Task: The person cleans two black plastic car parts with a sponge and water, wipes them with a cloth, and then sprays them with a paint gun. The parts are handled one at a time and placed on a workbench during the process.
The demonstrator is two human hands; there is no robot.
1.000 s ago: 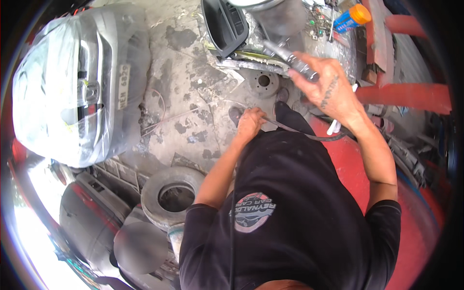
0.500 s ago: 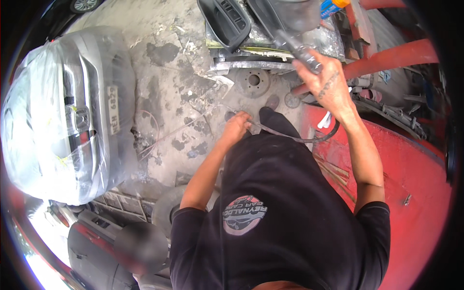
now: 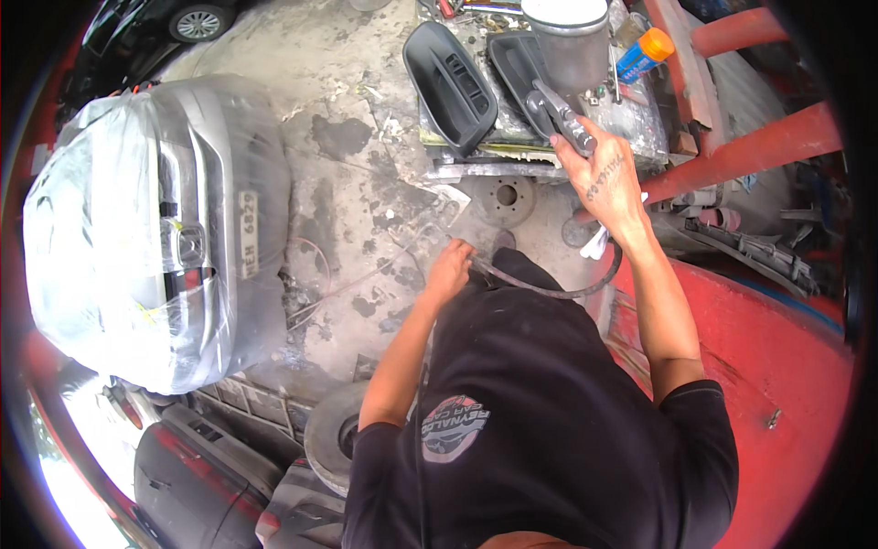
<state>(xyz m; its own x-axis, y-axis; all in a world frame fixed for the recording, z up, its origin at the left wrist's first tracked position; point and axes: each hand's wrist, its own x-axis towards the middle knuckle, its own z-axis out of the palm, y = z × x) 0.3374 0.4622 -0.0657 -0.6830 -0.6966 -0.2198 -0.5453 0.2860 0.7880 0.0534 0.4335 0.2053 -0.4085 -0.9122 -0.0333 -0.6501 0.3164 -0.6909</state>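
My right hand (image 3: 607,183) is closed around a metal spray gun (image 3: 571,126), which points toward the dark plastic panel (image 3: 514,69) on the work table. A black hose (image 3: 558,293) loops from below that hand across my front to my left hand (image 3: 450,271), whose fingers are closed on it. Something white, like a cloth or paper (image 3: 594,245), hangs below my right wrist. Beside the first panel lies another black panel (image 3: 450,91) with a deep recess and button slots. Whether the gun touches the panel, I cannot tell.
A grey bucket (image 3: 572,55) with a white top and a blue bottle with an orange cap (image 3: 645,55) stand on the table (image 3: 640,128). A plastic-covered car front (image 3: 155,238) is at left. Red bars (image 3: 759,142) and a red panel (image 3: 777,366) flank the right.
The view has shifted, showing more of the table top and bucket. My right hand has moved slightly left over the table with the spray gun. My left hand stays on the hose.
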